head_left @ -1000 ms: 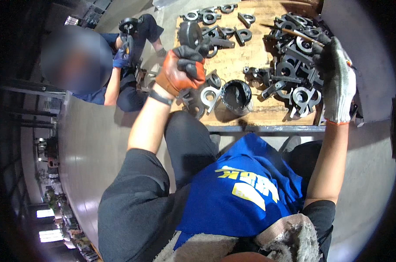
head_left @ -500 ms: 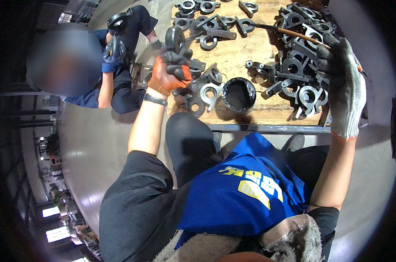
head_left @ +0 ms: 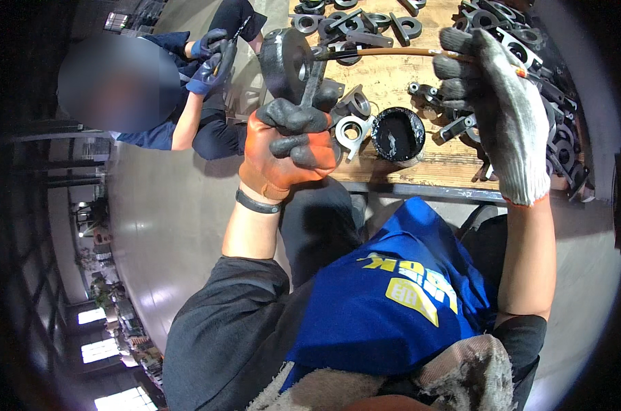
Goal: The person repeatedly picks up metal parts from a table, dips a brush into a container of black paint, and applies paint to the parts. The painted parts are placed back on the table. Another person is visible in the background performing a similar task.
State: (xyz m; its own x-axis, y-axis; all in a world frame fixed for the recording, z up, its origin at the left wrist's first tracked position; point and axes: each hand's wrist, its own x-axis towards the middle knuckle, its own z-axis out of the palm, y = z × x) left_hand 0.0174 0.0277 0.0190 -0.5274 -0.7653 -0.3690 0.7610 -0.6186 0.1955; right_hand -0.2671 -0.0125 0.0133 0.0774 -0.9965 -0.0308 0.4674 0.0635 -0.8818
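Observation:
In an orange glove with dark fingers, my left hand [head_left: 290, 144] is closed round the narrow end of a dark metal ring bracket [head_left: 283, 65], its ring held upright. My right hand [head_left: 499, 103], in a white knit glove with grey fingers, grips a thin paintbrush [head_left: 399, 51] by its wooden handle. The brush points left and its dark tip is at the bracket's ring; whether it touches I cannot tell. Below and between my hands, an open can of black paint [head_left: 398, 137] stands on the wooden table [head_left: 386, 79]. A lighter ring bracket [head_left: 352, 131] lies just left of the can.
Several metal brackets [head_left: 341, 26] lie at the table's far left, and more are piled [head_left: 560, 130] along its right side. A metal edge [head_left: 420, 192] borders the table's near side. At the left, a seated co-worker [head_left: 153, 140] holds something dark in gloved hands.
My left hand has come nearer and to the right with the bracket. My right hand has moved left, bringing the brush to the ring. The co-worker's hands have come together.

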